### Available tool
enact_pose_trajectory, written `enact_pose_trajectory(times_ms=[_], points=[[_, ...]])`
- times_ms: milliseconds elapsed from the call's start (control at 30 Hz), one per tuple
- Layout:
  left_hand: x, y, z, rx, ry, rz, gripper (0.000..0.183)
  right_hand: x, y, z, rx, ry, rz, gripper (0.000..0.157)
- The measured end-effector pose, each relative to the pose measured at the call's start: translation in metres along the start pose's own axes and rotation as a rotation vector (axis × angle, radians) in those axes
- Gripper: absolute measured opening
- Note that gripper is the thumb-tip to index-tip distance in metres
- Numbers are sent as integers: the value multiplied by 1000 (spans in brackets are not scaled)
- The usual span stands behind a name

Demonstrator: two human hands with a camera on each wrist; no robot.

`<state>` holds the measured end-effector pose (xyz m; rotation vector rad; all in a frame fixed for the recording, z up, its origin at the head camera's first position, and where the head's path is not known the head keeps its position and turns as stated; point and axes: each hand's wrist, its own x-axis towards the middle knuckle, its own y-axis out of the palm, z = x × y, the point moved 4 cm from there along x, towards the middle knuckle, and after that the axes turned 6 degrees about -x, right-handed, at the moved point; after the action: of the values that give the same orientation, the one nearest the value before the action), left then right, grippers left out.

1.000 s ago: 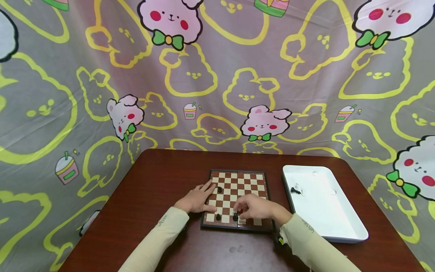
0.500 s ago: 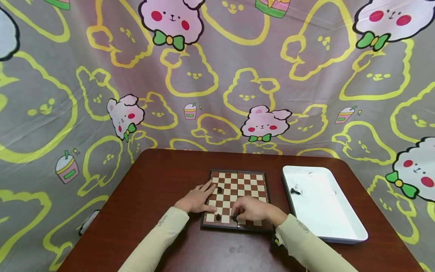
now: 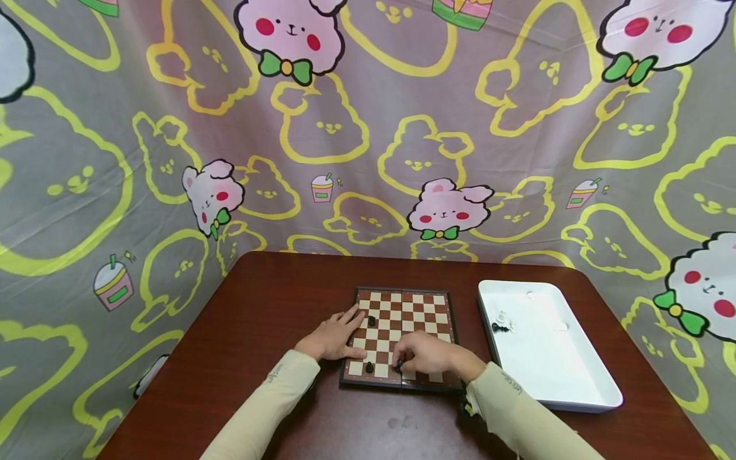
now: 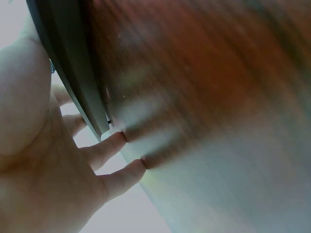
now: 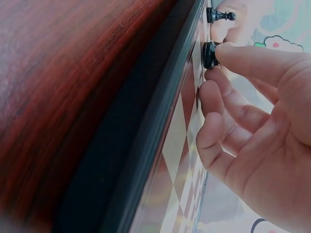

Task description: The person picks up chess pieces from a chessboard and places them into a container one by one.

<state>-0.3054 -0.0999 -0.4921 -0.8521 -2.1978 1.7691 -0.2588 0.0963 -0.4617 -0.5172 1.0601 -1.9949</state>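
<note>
A brown-and-cream chessboard (image 3: 420, 306) with a dark frame lies on the table. My left hand (image 3: 332, 337) rests with extended fingers at the board's left edge; in the left wrist view, two fingertips (image 4: 135, 171) touch the tabletop beside the frame. Near the board's front edge, my right hand (image 3: 430, 352) pinches a black chess piece (image 5: 209, 55) between thumb and index finger, its base close to the squares. The fingers hide the piece's upper part. A black pawn (image 5: 221, 16) stands to its left, and another black piece (image 3: 372, 321) stands further back near my left fingers.
A white tray (image 3: 566, 367) sits to the right of the board on the dark red-brown table (image 3: 287, 287). Inside lie a black chess piece (image 3: 499, 328) and whitish pieces (image 3: 502, 316). A patterned cloth (image 3: 368, 147) hangs behind and along the sides.
My right hand has moved slightly left and its thumb and index finger have closed on the black chess piece. The black piece in the tray has shifted slightly toward me. My left hand stays put.
</note>
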Motion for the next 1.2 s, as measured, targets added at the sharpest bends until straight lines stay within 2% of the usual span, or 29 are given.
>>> enact_pose_trajectory(times_ms=[367, 600, 900, 1200], points=[[-1, -1, -1, 3, 10, -1, 92, -6, -14, -4, 32, 48, -24, 13], [-2, -2, -1, -9, 14, -1, 91, -16, -29, -12, -18, 85, -49, 13], [-2, -1, 0, -11, -1, 6, 91, -34, -56, -21, -39, 112, -136, 14], [1, 0, 0, -22, -2, 5, 92, -58, -82, -38, -54, 200, -220, 9]])
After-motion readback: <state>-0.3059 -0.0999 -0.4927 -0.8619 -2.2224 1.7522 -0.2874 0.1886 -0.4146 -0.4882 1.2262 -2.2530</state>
